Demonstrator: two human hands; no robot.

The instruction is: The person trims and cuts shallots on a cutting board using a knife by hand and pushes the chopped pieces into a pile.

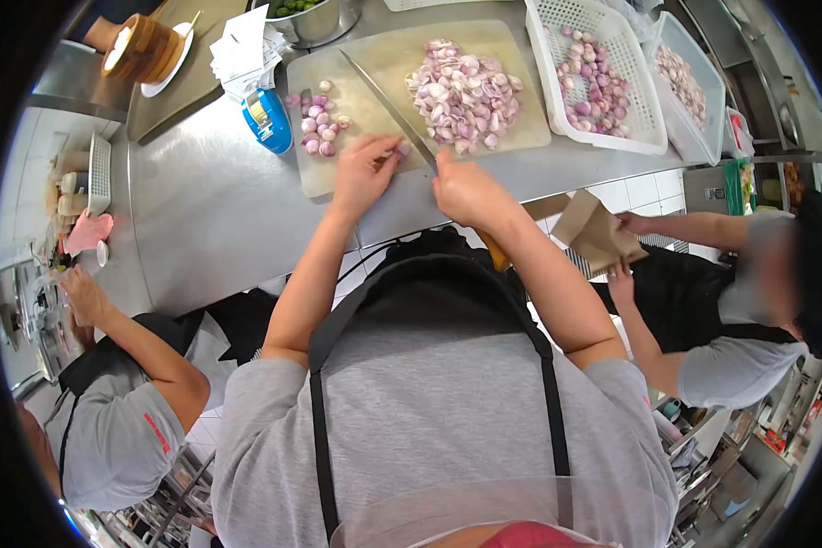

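My right hand point(470, 190) is wrapped round the grip of a long kitchen knife point(384, 102). Its blade points up and left across a pale cutting board point(374, 55), and its orange handle shows below my wrist. Close to the blade, on the board's near edge, the fingers of my left hand point(365, 173) are pinched on a small shallot point(403, 147), partly hidden by them. Whole peeled shallots point(316, 126) lie at the board's left side. A large heap of sliced shallots point(463, 96) covers its right half.
Right of the board stand a white perforated basket point(650, 119) of shallots and a plastic tub point(712, 110) of sliced ones. A blue tape dispenser point(268, 123), paper slips point(245, 57) and a metal pot point(324, 29) are left. Co-workers stand both sides; the right one holds brown cardboard point(595, 233).
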